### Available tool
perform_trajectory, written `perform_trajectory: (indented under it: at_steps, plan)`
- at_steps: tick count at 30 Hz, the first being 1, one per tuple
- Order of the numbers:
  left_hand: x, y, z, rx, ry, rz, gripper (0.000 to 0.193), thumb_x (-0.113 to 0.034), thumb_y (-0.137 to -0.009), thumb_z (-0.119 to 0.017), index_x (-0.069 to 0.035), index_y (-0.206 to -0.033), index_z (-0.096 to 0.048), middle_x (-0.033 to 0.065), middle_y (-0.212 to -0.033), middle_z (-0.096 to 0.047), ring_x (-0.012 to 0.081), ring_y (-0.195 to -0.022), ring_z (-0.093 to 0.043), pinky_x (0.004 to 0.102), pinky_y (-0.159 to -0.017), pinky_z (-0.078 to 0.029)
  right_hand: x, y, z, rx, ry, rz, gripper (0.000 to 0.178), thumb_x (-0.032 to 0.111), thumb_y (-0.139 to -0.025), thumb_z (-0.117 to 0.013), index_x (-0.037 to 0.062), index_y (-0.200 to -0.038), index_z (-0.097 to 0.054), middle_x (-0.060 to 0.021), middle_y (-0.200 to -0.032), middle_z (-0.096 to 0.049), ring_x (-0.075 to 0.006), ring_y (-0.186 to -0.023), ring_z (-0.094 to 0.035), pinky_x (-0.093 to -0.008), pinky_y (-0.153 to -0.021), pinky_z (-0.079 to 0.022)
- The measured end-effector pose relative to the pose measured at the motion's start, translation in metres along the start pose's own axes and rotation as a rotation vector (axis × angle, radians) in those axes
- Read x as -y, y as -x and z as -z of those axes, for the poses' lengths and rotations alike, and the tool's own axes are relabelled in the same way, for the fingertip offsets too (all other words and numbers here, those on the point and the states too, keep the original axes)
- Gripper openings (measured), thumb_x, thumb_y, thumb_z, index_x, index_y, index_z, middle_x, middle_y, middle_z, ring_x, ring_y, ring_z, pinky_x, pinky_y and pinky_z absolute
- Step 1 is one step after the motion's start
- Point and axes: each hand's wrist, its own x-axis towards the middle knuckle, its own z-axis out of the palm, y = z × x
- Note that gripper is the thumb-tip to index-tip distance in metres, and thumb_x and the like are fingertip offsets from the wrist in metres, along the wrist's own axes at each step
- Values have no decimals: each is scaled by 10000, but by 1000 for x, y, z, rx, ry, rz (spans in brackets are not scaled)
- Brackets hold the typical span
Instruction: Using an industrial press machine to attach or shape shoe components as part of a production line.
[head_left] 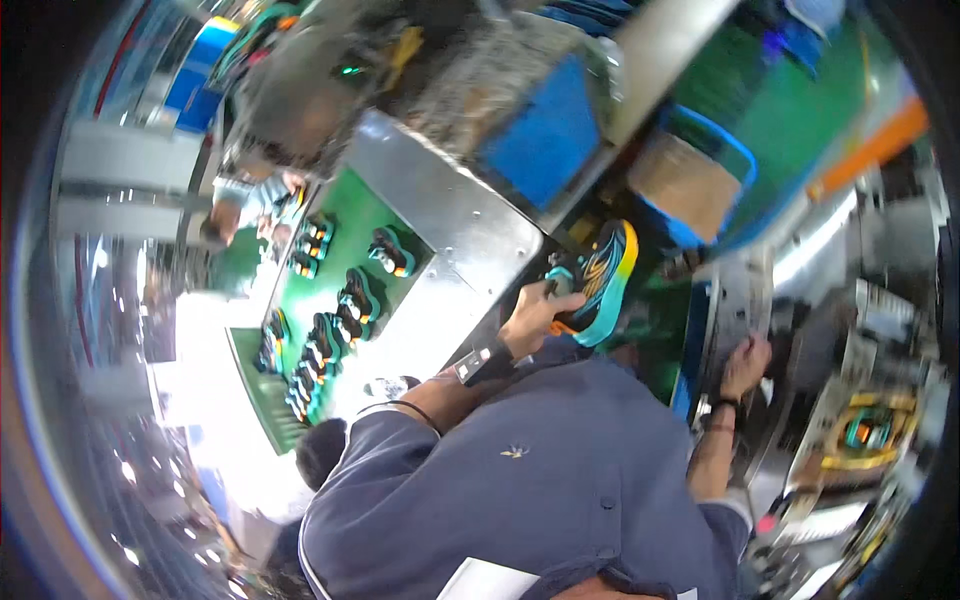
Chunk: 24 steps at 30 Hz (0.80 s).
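Note:
My left hand (540, 312) is closed around the upper of a running shoe (604, 278), black and teal with an orange-to-yellow-green sole edge. The shoe is tilted up in front of my body, its sole side facing right. A dark band wraps my left wrist. My right hand (746, 366) is at the right, beside the grey metal edge of a machine. Its fingers are blurred, so their pose and anything in them cannot be made out.
Left of me, a metal-edged table with a green belt (385, 205) carries several similar shoes (322, 340). Another person (245, 205) works at its far side. A blue crate with cardboard (690, 180) stands ahead. On the right, a machine holds a yellow frame (870, 430).

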Motion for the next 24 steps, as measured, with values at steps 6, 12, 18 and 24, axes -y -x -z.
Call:
perform_trajectory:
  at_steps: [6,12,18,24]
  plan:
    - [15,11,130,-343,245,-32,295,-31,-836,-681,46,-1113,-615,115,-1041,-668,221,-946,-653,343,-752,-571,35,-39,0,-116,-32,3,214,47,-860,-587,8,-1067,-623,-158,-1008,-617,-318,-930,-589,-397,-815,-486]
    - [-14,-31,308,-690,445,-335,243,-8,-774,-698,43,-1006,-646,132,-921,-683,240,-752,-685,381,-644,-584,258,-120,-27,-93,-344,271,257,39,-880,-599,2,-1133,-618,-131,-1059,-620,-253,-896,-598,-350,-791,-493]
    - [-57,-96,519,-1094,488,-365,290,-85,-751,-757,126,-911,-637,191,-807,-677,272,-611,-666,372,-467,-543,475,-151,-63,-80,-344,692,245,15,-910,-581,-19,-1152,-599,-145,-1211,-614,-253,-1024,-606,-359,-868,-477]
    - [-81,-136,688,-1231,29,0,279,-284,-722,-741,-58,-885,-716,189,-828,-686,318,-734,-695,366,-670,-575,560,-126,-105,252,-467,561,294,95,-937,-549,-43,-1195,-579,-133,-1208,-607,-221,-1086,-555,-331,-959,-423]
